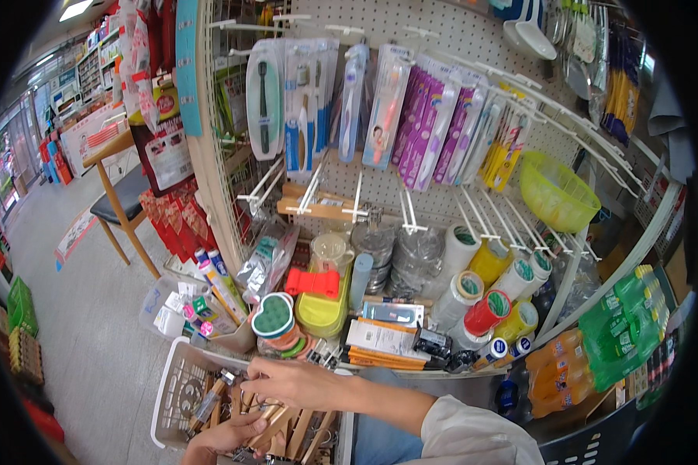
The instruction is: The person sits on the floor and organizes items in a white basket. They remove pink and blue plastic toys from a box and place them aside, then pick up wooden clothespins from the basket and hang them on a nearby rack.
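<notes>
Wooden hangers with metal clips [311, 433] fill a white plastic basket [164, 401] at the lower middle. My left hand [230, 433] is low in the basket, its fingers and thumb closed around a light wooden hanger piece [276, 421]. Just above it, my right hand [294, 383] reaches in from the right with bent fingers, close to the metal hooks and the upper end of the wood. Whether its fingertips grip a hook is hard to tell. More metal clips [326, 353] lie at the shelf's edge behind the right hand.
Behind the basket, a shelf holds rolls of film [456, 299], boxes [384, 340], a yellow-green container [323, 311] and a cup with a green top [273, 317]. Toothbrush packs [427, 128] hang on pegboard hooks above. Bottle packs [622, 325] stand right; a chair [122, 197] stands left.
</notes>
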### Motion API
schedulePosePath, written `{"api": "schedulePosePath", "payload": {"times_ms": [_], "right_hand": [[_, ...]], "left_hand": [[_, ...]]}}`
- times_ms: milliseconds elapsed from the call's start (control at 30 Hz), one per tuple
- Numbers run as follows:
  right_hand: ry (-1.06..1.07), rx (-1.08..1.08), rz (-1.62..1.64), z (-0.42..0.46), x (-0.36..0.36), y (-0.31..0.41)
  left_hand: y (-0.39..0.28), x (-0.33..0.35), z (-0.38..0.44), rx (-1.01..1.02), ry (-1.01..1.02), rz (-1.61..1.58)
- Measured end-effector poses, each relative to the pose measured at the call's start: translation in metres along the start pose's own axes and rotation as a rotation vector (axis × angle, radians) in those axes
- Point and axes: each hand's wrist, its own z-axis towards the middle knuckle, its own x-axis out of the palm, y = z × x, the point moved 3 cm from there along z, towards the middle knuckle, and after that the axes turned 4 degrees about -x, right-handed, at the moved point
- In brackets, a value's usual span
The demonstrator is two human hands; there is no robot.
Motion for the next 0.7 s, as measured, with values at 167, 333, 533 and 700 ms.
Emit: {"api": "schedulePosePath", "payload": {"times_ms": [167,333,533,700], "right_hand": [[-0.048,-0.078,0.061,0.004,-0.005,0.000],[0.063,-0.065,-0.004,0.010,-0.012,0.011],[0.149,-0.105,-0.196,0.008,-0.001,0.009],[0.192,-0.143,-0.286,0.013,0.007,0.010]], "left_hand": [[0.019,-0.015,0.011,0.060,-0.255,0.010],[0.020,-0.011,0.017,0.108,-0.334,0.154],[-0.002,0.003,0.015,0.203,-0.118,0.583],[-0.010,0.013,0.018,0.038,-0.014,0.455]]}}
